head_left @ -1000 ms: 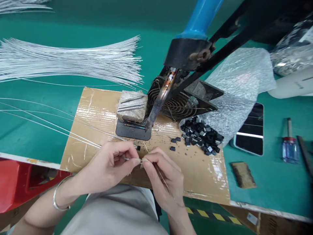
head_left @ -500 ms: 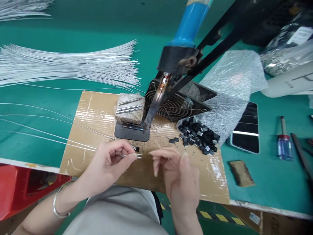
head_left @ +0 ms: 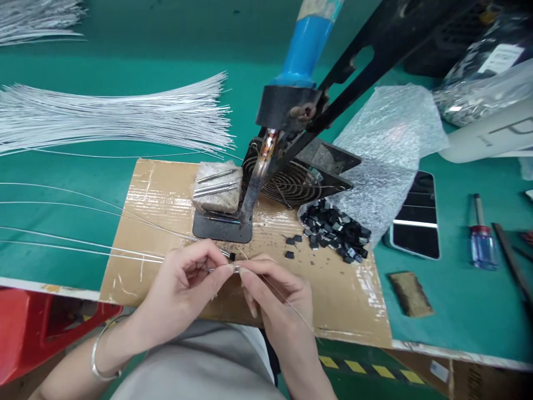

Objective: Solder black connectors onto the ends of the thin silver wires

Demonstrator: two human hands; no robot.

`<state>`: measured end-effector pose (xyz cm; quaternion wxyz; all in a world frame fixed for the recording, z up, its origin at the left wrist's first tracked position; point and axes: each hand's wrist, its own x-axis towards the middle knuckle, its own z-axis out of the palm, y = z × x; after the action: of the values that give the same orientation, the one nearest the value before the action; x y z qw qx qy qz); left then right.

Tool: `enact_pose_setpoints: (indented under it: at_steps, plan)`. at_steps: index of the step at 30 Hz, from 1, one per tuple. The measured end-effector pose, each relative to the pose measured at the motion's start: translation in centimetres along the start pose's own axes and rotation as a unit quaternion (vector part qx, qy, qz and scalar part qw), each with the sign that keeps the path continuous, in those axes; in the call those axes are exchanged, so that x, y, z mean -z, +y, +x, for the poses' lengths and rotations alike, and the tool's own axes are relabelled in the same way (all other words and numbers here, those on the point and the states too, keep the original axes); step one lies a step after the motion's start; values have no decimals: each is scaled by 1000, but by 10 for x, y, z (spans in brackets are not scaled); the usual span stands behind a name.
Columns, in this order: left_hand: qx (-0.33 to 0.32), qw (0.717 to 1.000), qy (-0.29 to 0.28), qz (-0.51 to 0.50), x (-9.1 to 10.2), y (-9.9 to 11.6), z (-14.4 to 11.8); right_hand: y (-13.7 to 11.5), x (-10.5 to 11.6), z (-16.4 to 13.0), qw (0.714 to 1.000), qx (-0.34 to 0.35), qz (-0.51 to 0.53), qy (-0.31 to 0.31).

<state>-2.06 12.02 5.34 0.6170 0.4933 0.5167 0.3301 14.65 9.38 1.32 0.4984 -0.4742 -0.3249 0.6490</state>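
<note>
While my left hand (head_left: 183,286) pinches the end of a thin white wire (head_left: 83,250) between thumb and forefinger, my right hand (head_left: 272,297) meets it fingertip to fingertip at lower centre of the frame, pinching a fine strand (head_left: 287,303) that trails down-right across my palm. Both pinches sit over the near edge of the taped cardboard sheet (head_left: 166,194). What's at the joint itself is too small to make out. Wire runs off left from my left hand, with three more loose wires beside it crossing the green surface (head_left: 458,300).

Soldering iron (head_left: 266,161) with blue handle hangs in a black stand at upper centre, tip pointing down at a small black plate (head_left: 216,229). Grey sponge block (head_left: 216,186) sits on that plate, a few metal pins lying on top. Black fan grille (head_left: 300,180) just behind the iron tip. Pile of small black parts (head_left: 335,230) right of centre on the cardboard, a few strays nearer my hands. Bubble wrap (head_left: 387,144) behind the pile, phone (head_left: 416,222) face up beside it, screwdriver (head_left: 478,239) at far right. Big bundle of white wires (head_left: 112,116) fans out at upper left. Bracelet (head_left: 100,355) on my left wrist.
</note>
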Motion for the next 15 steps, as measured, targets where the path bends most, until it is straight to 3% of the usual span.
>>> enact_pose_setpoints:
  at_steps: [15]
  plan:
    - [-14,999,-3,49,-3,-2,-2,-8,1,3,994,-92,51,-2]
